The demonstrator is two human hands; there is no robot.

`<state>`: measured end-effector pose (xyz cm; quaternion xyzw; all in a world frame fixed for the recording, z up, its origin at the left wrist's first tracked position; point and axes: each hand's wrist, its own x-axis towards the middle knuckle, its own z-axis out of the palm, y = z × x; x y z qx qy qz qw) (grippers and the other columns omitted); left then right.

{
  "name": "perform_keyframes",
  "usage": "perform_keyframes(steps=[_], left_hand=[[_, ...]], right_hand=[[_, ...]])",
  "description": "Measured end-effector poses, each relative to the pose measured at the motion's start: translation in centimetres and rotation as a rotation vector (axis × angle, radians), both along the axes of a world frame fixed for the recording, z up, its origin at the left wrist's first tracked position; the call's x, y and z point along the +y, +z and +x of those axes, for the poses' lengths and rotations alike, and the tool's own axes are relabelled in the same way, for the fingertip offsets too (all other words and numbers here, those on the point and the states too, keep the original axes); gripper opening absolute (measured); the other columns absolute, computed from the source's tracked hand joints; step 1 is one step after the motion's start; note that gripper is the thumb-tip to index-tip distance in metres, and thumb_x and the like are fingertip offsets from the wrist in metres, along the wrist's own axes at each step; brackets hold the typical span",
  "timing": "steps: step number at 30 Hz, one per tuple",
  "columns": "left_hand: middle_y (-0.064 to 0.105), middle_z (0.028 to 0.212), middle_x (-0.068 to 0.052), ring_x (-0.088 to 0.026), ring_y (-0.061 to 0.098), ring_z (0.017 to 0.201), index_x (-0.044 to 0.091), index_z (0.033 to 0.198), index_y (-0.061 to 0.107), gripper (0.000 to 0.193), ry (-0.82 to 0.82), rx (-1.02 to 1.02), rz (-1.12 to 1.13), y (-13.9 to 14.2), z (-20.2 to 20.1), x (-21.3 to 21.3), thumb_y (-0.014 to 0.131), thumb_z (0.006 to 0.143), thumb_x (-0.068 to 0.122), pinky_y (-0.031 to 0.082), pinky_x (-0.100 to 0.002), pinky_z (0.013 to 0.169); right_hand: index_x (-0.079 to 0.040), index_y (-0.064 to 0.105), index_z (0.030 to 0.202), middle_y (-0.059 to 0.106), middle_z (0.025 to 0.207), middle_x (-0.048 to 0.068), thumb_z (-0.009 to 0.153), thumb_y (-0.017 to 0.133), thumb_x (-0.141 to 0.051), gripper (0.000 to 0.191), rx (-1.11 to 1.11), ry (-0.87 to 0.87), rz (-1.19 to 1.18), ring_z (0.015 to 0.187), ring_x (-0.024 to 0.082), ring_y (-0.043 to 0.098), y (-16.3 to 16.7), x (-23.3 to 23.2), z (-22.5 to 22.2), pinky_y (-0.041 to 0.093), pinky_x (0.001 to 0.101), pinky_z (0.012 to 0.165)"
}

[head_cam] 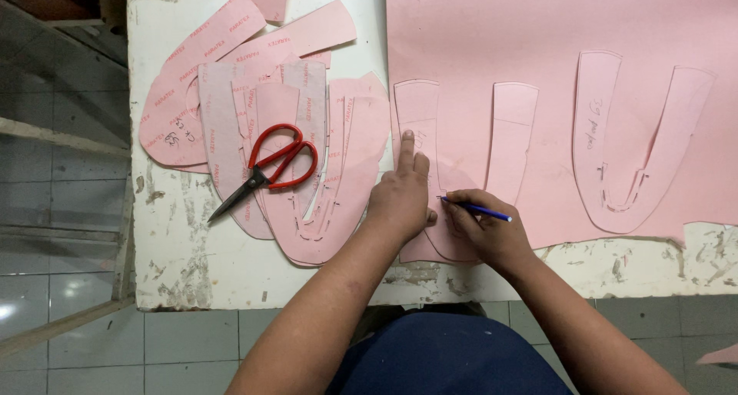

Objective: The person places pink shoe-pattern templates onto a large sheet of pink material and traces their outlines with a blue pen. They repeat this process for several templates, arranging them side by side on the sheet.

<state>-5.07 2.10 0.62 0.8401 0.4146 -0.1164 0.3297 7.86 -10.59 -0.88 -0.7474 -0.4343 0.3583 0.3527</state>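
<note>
While left hand (pixel 400 199) pins template (pixel 419 122), pen (pixel 478 209) seemingly traces.

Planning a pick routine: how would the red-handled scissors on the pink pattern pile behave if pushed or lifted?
The scissors look rigid, so probably no flex. They lie flat on the stacked pink cutouts, so a push would likely slide them, perhaps dragging the loose top sheet, not roll them. The loops seem the heavier-looking end; lifted there, the blades may swing down.

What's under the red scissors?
The red scissors lie on a stack of cut pink pattern pieces, blades pointing off its lower-left edge over the white table. How many pieces lie beneath can't be counted; upper ones cover the lower ones.
</note>
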Motion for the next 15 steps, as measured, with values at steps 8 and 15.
perform_keyframes(steps=[8, 15], left_hand=[[0.003, 0.169, -0.022, -0.040, 0.063, 0.113, 0.002, 0.140, 0.035, 0.098, -0.006, -0.008, 0.004, 0.03, -0.12, 0.06, 0.094, 0.067, 0.030, 0.058, -0.044, 0.089], [0.003, 0.170, -0.019, -0.039, 0.064, 0.112, 0.004, 0.138, 0.037, 0.095, 0.015, -0.010, -0.011, 0.08, -0.08, 0.14, 0.094, 0.066, 0.029, 0.058, -0.045, 0.088]], right_hand=[[-0.003, 0.073, 0.112, 0.079, 0.096, 0.008, 0.093, 0.070, -0.012, 0.021, 0.047, 0.013, -0.019, 0.085, 0.012, 0.074, -0.53, -0.41, 0.40, 0.060, 0.0263, 0.076], [-0.004, 0.071, 0.109, 0.079, 0.096, 0.007, 0.092, 0.071, -0.012, 0.020, -0.030, 0.086, -0.085, 0.088, 0.014, 0.077, -0.57, -0.91, 1.02, 0.062, 0.0273, 0.077]])
